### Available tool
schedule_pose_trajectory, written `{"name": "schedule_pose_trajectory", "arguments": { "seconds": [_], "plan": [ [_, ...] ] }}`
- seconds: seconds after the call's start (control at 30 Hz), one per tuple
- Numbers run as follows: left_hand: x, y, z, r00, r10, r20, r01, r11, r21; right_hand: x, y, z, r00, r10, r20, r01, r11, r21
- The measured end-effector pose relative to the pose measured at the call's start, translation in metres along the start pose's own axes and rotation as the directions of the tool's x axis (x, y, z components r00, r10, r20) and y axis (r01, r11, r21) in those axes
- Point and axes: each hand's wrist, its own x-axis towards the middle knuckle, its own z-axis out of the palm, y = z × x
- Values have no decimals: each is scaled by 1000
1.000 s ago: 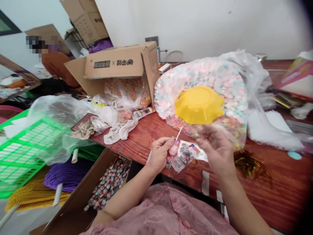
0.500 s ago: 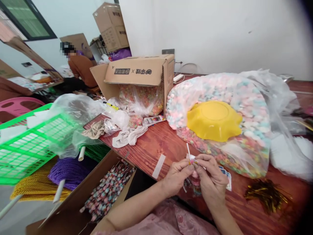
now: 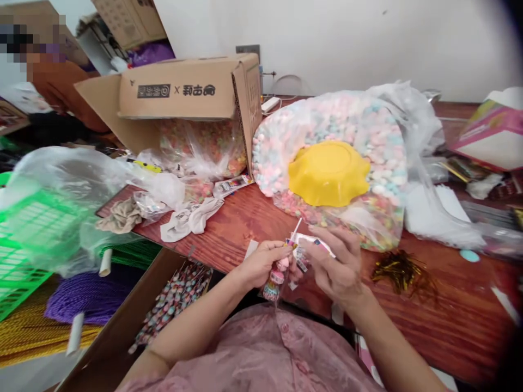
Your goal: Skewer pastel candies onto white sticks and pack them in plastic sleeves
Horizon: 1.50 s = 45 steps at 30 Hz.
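Observation:
My left hand [image 3: 261, 264] grips a candy skewer [image 3: 274, 284] at its wrapped neck. Pink, white and speckled sweets show in the clear wrapper, which hangs down below the fingers. A white stick [image 3: 297, 228] slants up out of the grip, with a bit of gold at the neck. To the right, my right hand [image 3: 337, 267] has its fingers apart and slightly blurred, with nothing seen in them. A white printed card [image 3: 318, 244] lies behind its fingers, partly hidden. Shiny gold strips [image 3: 396, 272] are piled on the table, right of that hand.
A yellow wavy-edged bowl [image 3: 329, 174] lies upside down on a big clear bag of pastel sweets [image 3: 384, 141]. An open cardboard box [image 3: 183, 92] stands at the back left. Candy skewers [image 3: 180, 296] fill a carton at lower left, near a green basket [image 3: 44, 234].
My right hand has let go of the wrapped neck and moved right, its fingers opening. My left hand keeps the candy skewer, now more visible. The view has turned right.

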Motion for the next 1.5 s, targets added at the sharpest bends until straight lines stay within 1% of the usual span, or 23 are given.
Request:
{"name": "schedule_pose_trajectory", "arguments": {
  "seconds": [0.07, 0.13, 0.23, 0.3, 0.33, 0.4, 0.47, 0.53, 0.6, 0.67, 0.77, 0.83, 0.87, 0.93, 1.0, 1.03, 1.07, 1.1, 1.17, 1.2, 1.3, 1.4, 1.5],
  "plan": [
    [-4, 2, -1, 985, -122, 119, 122, 993, 12, -2, 3, -12, 967, -164, 196, 177, 983, -52],
    [-8, 0, -4, 948, -230, 218, 215, 972, 91, -5, 2, -20, 919, -237, 315, 250, 968, 0],
    [-10, -4, -9, 883, -357, 305, 307, 930, 202, -12, -3, -23, 883, -262, 389, 266, 963, 45],
    [-10, -7, -10, 856, -404, 321, 312, 901, 301, -19, -5, -20, 878, -223, 424, 240, 971, 13],
    [-10, -7, -10, 863, -402, 307, 273, 881, 386, -23, -6, -18, 882, -171, 440, 200, 980, -20],
    [-11, -8, -6, 920, -305, 244, 96, 782, 616, -32, -8, -15, 878, 0, 479, 51, 994, -94],
    [-13, -10, -1, 972, -111, 209, -111, 566, 817, -41, -11, -13, 834, 196, 516, -148, 980, -133],
    [-14, -13, 4, 974, 43, 222, -224, 340, 913, -47, -16, -11, 792, 332, 512, -298, 943, -151],
    [-13, -18, 7, 965, 82, 247, -259, 206, 944, -49, -21, -9, 799, 398, 450, -356, 917, -180],
    [-12, -22, 8, 960, 57, 274, -280, 145, 949, -48, -26, -8, 831, 411, 376, -359, 911, -203],
    [-13, -27, 7, 958, -25, 286, -280, 134, 951, -50, -28, -15, 878, 379, 292, -353, 925, -140],
    [-16, -29, 5, 963, -63, 264, -253, 136, 958, -61, -21, -30, 901, 400, 166, -380, 914, -140],
    [-17, -30, 5, 966, -67, 251, -241, 131, 962, -70, -14, -40, 902, 426, 76, -409, 896, -172],
    [-13, -32, 4, 971, -38, 235, -231, 99, 968, -93, 7, -67, 866, 487, -113, -498, 825, -267],
    [-1, -34, 4, 974, 11, 226, -227, 43, 973, -117, 36, -96, 802, 532, -271, -596, 734, -325],
    [8, -35, 5, 975, 37, 221, -221, 13, 975, -126, 52, -110, 762, 561, -324, -647, 676, -352],
    [18, -35, 7, 974, 66, 215, -214, -14, 977, -133, 68, -122, 731, 596, -333, -681, 614, -398],
    [29, -36, 10, 972, 103, 211, -209, -30, 978, -136, 84, -133, 718, 607, -339, -693, 586, -419],
    [49, -35, 16, 956, 197, 218, -219, -16, 976, -133, 112, -147, 715, 627, -308, -689, 561, -458],
    [57, -34, 20, 942, 249, 225, -236, 16, 972, -127, 124, -151, 722, 636, -271, -675, 564, -476],
    [63, -29, 31, 916, 351, 195, -275, 192, 942, -105, 154, -152, 742, 663, -98, -604, 599, -526],
    [50, -24, 33, 952, 301, 55, -201, 478, 855, -89, 172, -145, 747, 661, 68, -520, 646, -559],
    [30, -25, 25, 981, 147, -125, -29, 753, 658, -85, 180, -140, 755, 641, 140, -456, 666, -590]
  ]
}}
